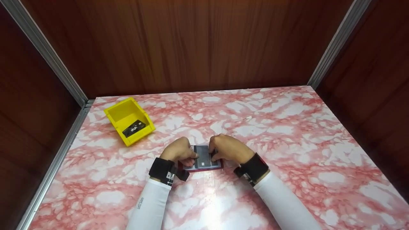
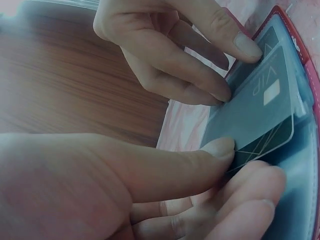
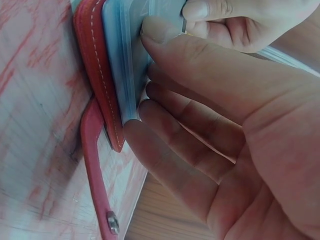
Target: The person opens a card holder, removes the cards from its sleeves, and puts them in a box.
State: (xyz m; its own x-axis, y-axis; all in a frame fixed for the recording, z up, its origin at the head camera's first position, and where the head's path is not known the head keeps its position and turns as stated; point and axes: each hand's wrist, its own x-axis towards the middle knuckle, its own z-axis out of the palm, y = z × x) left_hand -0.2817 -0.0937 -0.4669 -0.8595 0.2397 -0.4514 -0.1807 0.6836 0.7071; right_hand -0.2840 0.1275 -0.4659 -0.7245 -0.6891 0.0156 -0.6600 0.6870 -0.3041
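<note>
A red card holder (image 1: 209, 169) with clear plastic sleeves (image 3: 127, 65) lies open on the table in front of me. A dark VIP card (image 2: 255, 100) with a chip shows through one sleeve, and its bare, darker corner sticks out at the side of my left hand (image 1: 180, 150). That hand pinches the card there between thumb and fingers. From the other side my right hand (image 1: 230, 148) grips the sleeves, its thumb on top and its fingers curled at their edge. Another dark card (image 2: 245, 70) is partly covered by the right fingers.
Farther back on the left, a yellow bin (image 1: 140, 139) holds a black VIP card (image 1: 134, 128). The holder's red strap (image 3: 92, 155) with a metal snap reaches out over the marbled tabletop (image 1: 271, 124). Wooden panels (image 1: 204, 48) enclose the table at the back and sides.
</note>
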